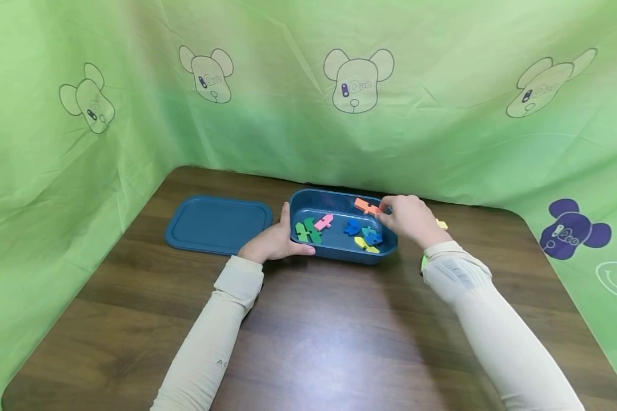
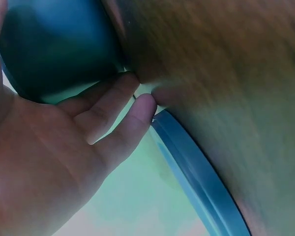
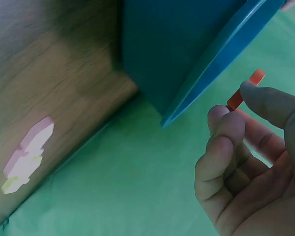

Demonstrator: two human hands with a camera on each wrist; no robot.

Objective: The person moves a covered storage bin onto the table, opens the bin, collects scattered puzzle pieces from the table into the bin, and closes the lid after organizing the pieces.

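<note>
A dark blue tray (image 1: 339,254) stands on the brown table and holds several coloured foam pieces: green (image 1: 306,230), pink (image 1: 324,221), blue (image 1: 352,228), yellow (image 1: 366,245). My left hand (image 1: 275,240) grips the tray's left wall, thumb over the rim; in the left wrist view its fingers (image 2: 115,110) lie against the tray's outside (image 2: 54,44). My right hand (image 1: 408,217) pinches an orange piece (image 1: 367,206) over the tray's far right corner. In the right wrist view the orange piece (image 3: 246,91) shows between thumb and fingers beside the tray's edge (image 3: 221,56).
The tray's blue lid (image 1: 218,224) lies flat to the left. A yellow piece (image 1: 441,224) sits on the table behind my right wrist; a pink and yellow piece (image 3: 27,157) shows in the right wrist view. Green printed cloth (image 1: 308,85) encloses the table (image 1: 329,331).
</note>
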